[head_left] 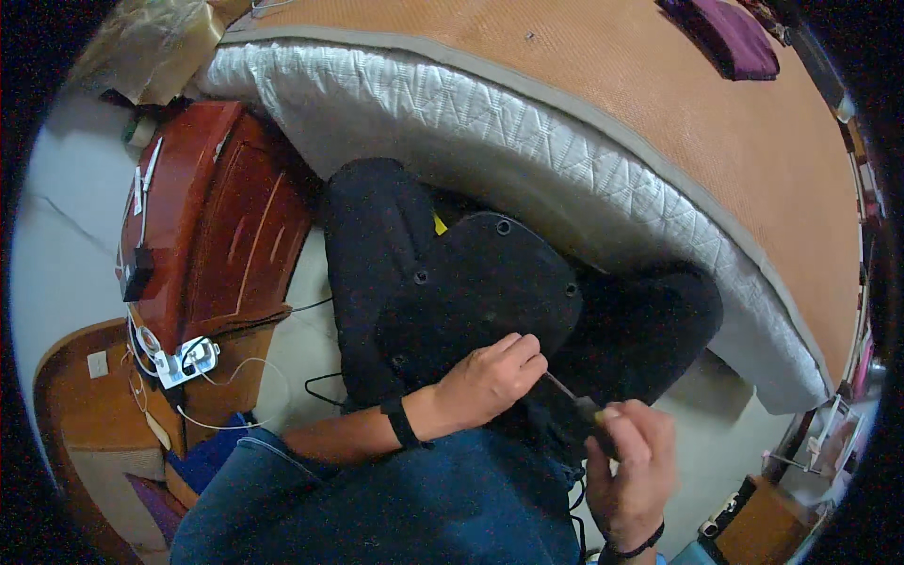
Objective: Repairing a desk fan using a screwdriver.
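While left hand (488,379) curls, right hand (636,463) grips screwdriver (587,409)

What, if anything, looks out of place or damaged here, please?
The power strip at left looks untidy: a white cable loops loosely beside it rather than being neatly coiled. Nothing odd stands out around the black panel or screwdriver.
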### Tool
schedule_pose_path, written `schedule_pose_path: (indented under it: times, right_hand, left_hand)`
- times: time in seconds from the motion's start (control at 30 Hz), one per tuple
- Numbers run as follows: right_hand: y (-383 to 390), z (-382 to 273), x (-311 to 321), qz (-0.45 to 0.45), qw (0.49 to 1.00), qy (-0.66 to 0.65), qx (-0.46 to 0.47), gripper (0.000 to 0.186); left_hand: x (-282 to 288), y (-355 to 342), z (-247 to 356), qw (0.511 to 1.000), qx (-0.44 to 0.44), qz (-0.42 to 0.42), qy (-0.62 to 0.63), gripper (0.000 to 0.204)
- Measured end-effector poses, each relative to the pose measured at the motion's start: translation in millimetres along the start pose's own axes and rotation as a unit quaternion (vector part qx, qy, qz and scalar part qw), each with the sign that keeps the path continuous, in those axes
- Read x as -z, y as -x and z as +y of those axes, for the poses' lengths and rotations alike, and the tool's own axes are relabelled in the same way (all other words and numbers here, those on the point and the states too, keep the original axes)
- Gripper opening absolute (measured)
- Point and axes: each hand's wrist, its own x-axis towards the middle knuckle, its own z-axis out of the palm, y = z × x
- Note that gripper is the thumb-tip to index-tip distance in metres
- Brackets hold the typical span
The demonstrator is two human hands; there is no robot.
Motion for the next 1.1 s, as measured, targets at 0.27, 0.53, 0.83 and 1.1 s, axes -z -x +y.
schedule_pose_path:
  times: [0.27,0.53,0.83,1.1]
  right_hand:
    - [-1.8,5.1,-6.0,0.02,0.995,-0.071,0.067,0.052]
    - [-9.0,-1.6,-0.9,-0.03,0.995,-0.056,0.079,0.042]
    - [4.5,-9.6,11.2,-0.033,0.995,0.049,-0.075,0.042]
    - [-3.9,-6.6,12.7,-0.039,0.998,0.037,0.014,0.043]
  left_hand:
    - [19.8,-0.2,6.8,0.972,0.175,0.035,0.154,0.042]
    - [10.2,0.2,3.5,1.0,0.01,0.007,0.002,0.023]
    - [2.3,-2.7,7.2,0.999,-0.001,0.034,-0.027,0.015]
    - [3.4,-1.2,4.8,0.998,-0.011,0.035,-0.043,0.009]
